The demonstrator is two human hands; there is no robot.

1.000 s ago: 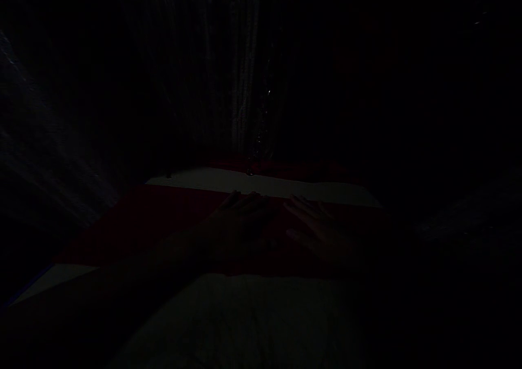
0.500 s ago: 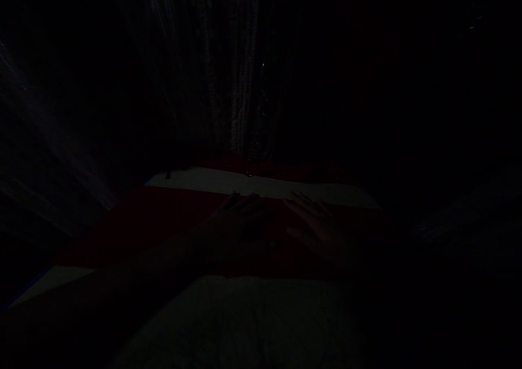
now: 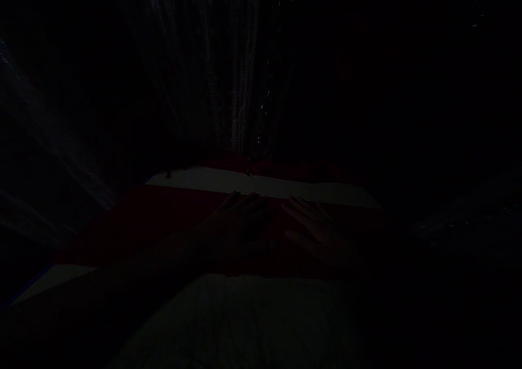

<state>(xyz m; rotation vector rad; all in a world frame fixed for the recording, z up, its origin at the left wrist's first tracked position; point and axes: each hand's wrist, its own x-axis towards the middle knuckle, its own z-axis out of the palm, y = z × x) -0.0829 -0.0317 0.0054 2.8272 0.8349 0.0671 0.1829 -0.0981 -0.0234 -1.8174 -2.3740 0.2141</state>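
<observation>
The view is very dark. A flat red cloth (image 3: pixel 163 211) runs across a pale surface (image 3: pixel 228 179). My left hand (image 3: pixel 240 222) lies on the cloth near the middle, fingers spread and pointing toward its far edge. To its right, my right hand (image 3: pixel 316 227) rests on the same cloth with its fingers stretched out. A gap of red cloth shows between the two hands. Neither hand grips anything that I can make out. The right forearm is lost in the dark.
Beyond the far edge lies more dark red material (image 3: pixel 285 167), with a small shiny object (image 3: pixel 249 173) beside it. Glinting, sheet-like folds (image 3: pixel 240 97) hang at the back. Dim streaked folds (image 3: pixel 93 189) stand at the left. A blue edge (image 3: pixel 28 287) borders the pale surface.
My right hand has shifted very slightly to the left on the red cloth. The left hand stays about where it was. Glints on the hanging folds differ.
</observation>
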